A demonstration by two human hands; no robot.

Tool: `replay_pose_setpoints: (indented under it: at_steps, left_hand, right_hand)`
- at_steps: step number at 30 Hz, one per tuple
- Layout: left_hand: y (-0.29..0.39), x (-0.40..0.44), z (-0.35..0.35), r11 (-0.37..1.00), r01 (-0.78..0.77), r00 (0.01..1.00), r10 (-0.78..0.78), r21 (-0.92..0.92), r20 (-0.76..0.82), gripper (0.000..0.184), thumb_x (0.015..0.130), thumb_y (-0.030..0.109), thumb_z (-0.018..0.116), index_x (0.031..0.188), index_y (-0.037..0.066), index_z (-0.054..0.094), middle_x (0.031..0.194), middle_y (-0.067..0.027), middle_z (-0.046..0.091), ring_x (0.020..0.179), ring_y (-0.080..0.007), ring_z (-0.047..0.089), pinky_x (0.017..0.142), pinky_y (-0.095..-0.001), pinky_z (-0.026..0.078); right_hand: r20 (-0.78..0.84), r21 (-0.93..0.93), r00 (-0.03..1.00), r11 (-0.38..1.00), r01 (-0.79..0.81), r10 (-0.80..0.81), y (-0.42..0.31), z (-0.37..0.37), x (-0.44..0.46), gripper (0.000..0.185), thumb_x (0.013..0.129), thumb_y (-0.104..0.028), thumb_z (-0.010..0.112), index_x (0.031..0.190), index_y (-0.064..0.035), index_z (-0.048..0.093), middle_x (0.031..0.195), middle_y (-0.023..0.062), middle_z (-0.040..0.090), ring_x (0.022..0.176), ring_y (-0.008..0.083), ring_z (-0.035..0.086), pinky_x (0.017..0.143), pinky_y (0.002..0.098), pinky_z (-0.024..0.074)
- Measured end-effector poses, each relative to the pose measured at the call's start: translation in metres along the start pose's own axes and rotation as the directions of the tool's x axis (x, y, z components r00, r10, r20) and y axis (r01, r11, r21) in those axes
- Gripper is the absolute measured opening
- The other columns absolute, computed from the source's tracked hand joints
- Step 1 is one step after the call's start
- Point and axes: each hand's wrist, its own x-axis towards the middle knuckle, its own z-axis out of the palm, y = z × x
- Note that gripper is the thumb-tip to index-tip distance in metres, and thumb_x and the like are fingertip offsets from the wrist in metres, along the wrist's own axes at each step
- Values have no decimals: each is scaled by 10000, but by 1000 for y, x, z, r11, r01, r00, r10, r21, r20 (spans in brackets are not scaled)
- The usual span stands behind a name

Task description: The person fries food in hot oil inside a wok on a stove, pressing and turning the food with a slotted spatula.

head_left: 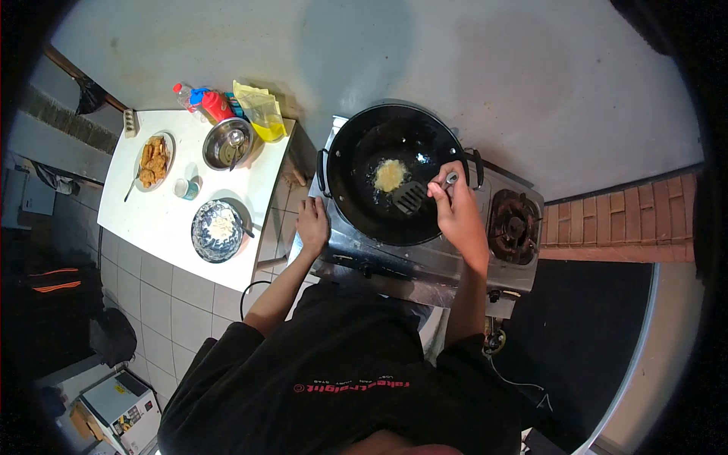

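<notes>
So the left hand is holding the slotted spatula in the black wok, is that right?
Not quite: it's the right hand, not the left, holding the slotted spatula in the black wok, as the head view shows.

Item one: we list a wok (pixel 353 208), round, deep and black inside and out, at the upper centre of the frame. We note two dark loop handles, one on its left side and one on its right, and a glossy interior with bright glints right of its middle.

Item two: we list a single piece of food (pixel 390 175), pale golden, roundish and ragged-edged, lying in the wok just above the frame's centre, small bubbles about it.

Item three: we list a slotted spatula (pixel 410 199), grey, its blade low beside the food's lower right edge, its handle slanting toward the upper right.
</notes>
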Motion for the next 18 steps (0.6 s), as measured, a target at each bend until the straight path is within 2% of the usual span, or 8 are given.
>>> replay_pose_setpoints:
  at_steps: [2,6,8,9,11,12,14,18]
  left_hand:
    - [0,1,0,1000,1,1000,-1,-2,-3,420,1038,387,385,1139,31,582,1145,-209,574,1042,-428,572,909,-548,423]
    - [2,0,-2,1000,-1,1000,1,-2,-12,425,1037,389,386,1147,30,584,1156,-214,571,1052,-432,570,917,-548,421]
    - [0,-1,0,1000,3,1000,-3,-9,-15,426,1036,389,387,1148,29,585,1157,-216,571,1053,-434,569,918,-549,421]
    - [-1,0,1,1000,-1,1000,0,-3,-19,425,1036,389,388,1150,29,584,1160,-217,570,1053,-436,568,916,-551,422]
    - [-1,0,1,1000,-4,1000,4,4,-22,424,1035,388,390,1151,29,583,1162,-219,569,1053,-439,567,915,-553,422]
    - [-1,0,0,1000,6,1000,-6,1,-10,423,1035,388,391,1151,29,583,1165,-218,569,1052,-440,567,914,-554,423]
    - [0,-1,-1,1000,19,1000,-19,-1,2,422,1035,387,392,1150,29,582,1168,-218,569,1052,-441,566,912,-555,423]
    - [1,-1,-1,1000,16,1000,-16,3,-1,421,1036,389,390,1144,33,586,1158,-216,570,1042,-437,570,904,-549,426]
  right_hand:
    - [18,-114,1000,993,-17,19,-8,-2,2,148,976,-62,550,1026,-40,413,750,177,510,671,390,523,642,374,434]
    - [31,-153,998,986,61,-57,3,2,2,146,977,-62,550,1027,-42,414,741,170,516,662,375,528,646,364,438]
    - [47,-19,998,999,45,-44,6,2,0,151,975,-70,554,1035,-42,417,756,177,513,678,406,515,650,370,444]
    - [49,-20,998,999,43,-42,6,2,-1,151,975,-70,554,1035,-42,417,756,177,513,678,406,515,650,370,444]
    - [14,9,1000,1000,0,0,2,0,-2,148,985,-35,555,1027,-36,413,769,94,507,709,149,534,672,273,438]
    - [15,8,1000,1000,-2,2,-1,-1,-2,148,985,-35,555,1027,-36,413,769,94,507,709,149,534,672,273,438]
    - [70,-166,996,985,-47,59,-7,-4,-1,137,992,-38,547,1030,-43,416,785,77,532,756,143,569,712,264,451]
    - [79,-138,997,990,32,-22,7,0,-2,133,994,-36,543,1032,-46,416,786,73,537,753,136,572,704,263,450]
